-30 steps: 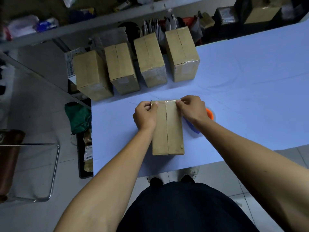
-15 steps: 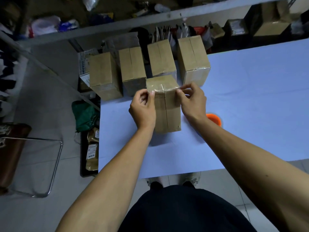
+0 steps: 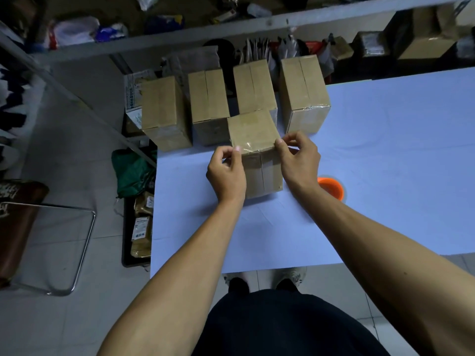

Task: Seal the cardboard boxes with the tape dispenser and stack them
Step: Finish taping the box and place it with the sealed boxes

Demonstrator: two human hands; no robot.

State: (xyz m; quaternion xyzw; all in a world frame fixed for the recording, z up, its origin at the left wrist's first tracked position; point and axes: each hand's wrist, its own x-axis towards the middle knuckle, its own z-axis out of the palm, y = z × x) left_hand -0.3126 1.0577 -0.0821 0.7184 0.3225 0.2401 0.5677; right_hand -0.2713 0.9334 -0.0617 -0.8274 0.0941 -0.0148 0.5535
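Note:
A brown cardboard box point(image 3: 262, 173) stands on end on the pale blue table point(image 3: 385, 155), its taped seam facing me and clear tape shining across its top edge. My left hand point(image 3: 226, 173) pinches the box's upper left corner, thumb on the edge and fingers curled. At the upper right corner, my right hand point(image 3: 299, 160) pinches it the same way. Part of the orange tape dispenser point(image 3: 331, 188) shows on the table behind my right wrist. Several closed boxes point(image 3: 208, 104) stand in a row right behind the held one.
A metal shelf point(image 3: 231, 29) crammed with bags and parcels runs along the back. Left of the table, on the floor, are a green bag point(image 3: 133, 170), a black tray of packets point(image 3: 141, 227) and a metal-framed chair point(image 3: 51, 240). Bare table lies to the right.
The box lay flat near me; it now stands on end, farther away, close to the row. Both hands moved with it, and the dispenser is uncovered.

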